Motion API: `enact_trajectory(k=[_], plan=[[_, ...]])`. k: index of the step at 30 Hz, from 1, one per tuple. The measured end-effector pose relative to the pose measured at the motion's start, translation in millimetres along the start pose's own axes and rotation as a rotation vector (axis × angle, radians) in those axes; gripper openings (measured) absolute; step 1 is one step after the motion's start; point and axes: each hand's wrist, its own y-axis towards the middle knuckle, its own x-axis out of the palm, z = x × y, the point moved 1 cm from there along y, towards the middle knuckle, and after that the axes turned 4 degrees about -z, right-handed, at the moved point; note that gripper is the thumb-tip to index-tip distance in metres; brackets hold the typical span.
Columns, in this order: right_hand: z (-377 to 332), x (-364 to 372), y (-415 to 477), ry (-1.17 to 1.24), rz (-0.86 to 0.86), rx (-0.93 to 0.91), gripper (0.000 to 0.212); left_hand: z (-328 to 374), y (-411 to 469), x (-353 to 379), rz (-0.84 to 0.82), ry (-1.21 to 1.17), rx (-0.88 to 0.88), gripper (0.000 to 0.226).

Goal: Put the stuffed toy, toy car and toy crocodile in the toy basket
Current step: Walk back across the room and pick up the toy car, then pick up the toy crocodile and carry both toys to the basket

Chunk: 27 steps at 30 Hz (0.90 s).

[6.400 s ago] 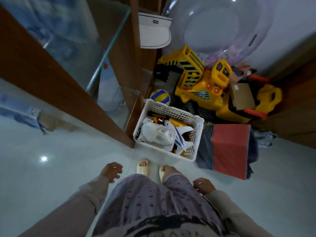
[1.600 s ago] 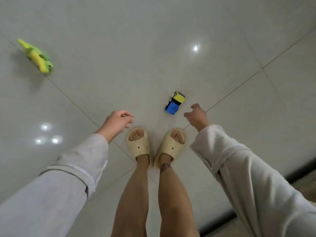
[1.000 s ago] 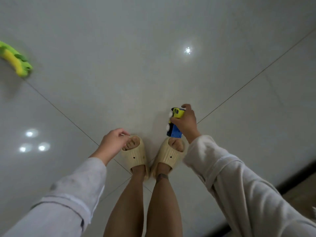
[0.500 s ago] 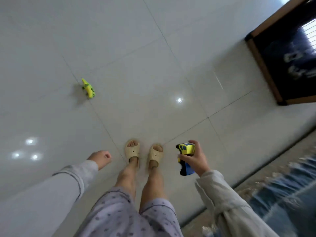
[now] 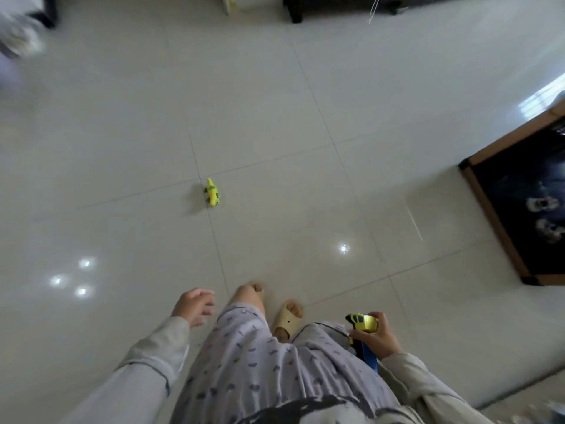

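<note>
My right hand (image 5: 377, 337) grips the yellow and blue toy car (image 5: 361, 324) at hip height on the right, yellow cab pointing up. Ahead of my feet, a small green and yellow toy crocodile (image 5: 212, 196) lies on the white tiled floor near a tile seam. My left hand (image 5: 193, 306) hangs over the floor to the left of my legs with fingers apart and nothing in it. Neither the toy basket nor the stuffed toy shows in this view.
A dark glass-topped table with a wooden frame (image 5: 492, 215) stands at the right. Dark furniture legs (image 5: 295, 10) and a pale object (image 5: 235, 4) line the far edge. Something white and blurred (image 5: 18, 35) sits at the top left. A rug edge (image 5: 519, 402) shows at bottom right.
My right hand picked the toy car up off the floor and I stood upright. The view has since swung left, bringing the crocodile toward the middle ahead of me.
</note>
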Motion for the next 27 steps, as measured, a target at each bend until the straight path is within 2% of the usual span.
enact_trajectory(k=[4, 7, 10, 12, 14, 15, 18, 22, 24, 27], plan=[[-30.8, -4.2, 14.7, -0.041, -0.048, -0.045, 0.059, -42.8, -14.3, 9.5, 0.114, -0.124, -0.002, 0.017], [-77.4, 1.5, 28.9, -0.101, -0.13, -0.123, 0.058, -64.3, -19.5, 5.9, 0.144, -0.313, -0.086, 0.011], [-130.5, 13.9, 42.6, -0.157, -0.182, -0.208, 0.058, -72.4, -14.2, -2.2, 0.096, -0.253, -0.122, 0.01], [-166.7, 22.8, 51.8, -0.19, -0.199, -0.251, 0.057, -71.0, -7.0, -10.4, 0.082, -0.142, -0.106, 0.027], [-203.5, 30.7, 62.1, -0.227, -0.218, -0.295, 0.056, -66.3, 4.8, -22.4, 0.042, -0.035, -0.138, 0.044], [-221.1, 33.9, 67.8, -0.241, -0.221, -0.311, 0.055, -61.7, 12.1, -30.4, 0.015, 0.003, -0.167, 0.043], [-269.8, 41.2, 83.0, -0.268, -0.219, -0.334, 0.056, -37.6, 35.4, -64.6, -0.015, 0.005, -0.228, 0.022], [-313.1, 46.1, 98.4, -0.293, -0.22, -0.289, 0.054, 27.5, 56.6, -112.5, 0.032, -0.087, -0.197, 0.023], [-327.9, 49.1, 103.6, -0.269, -0.251, -0.268, 0.042, 66.8, 68.1, -136.9, 0.05, -0.098, -0.149, 0.014], [-342.4, 46.4, 115.8, -0.156, -0.33, -0.236, 0.006, 120.0, 85.5, -169.5, 0.083, -0.07, -0.06, 0.007]])
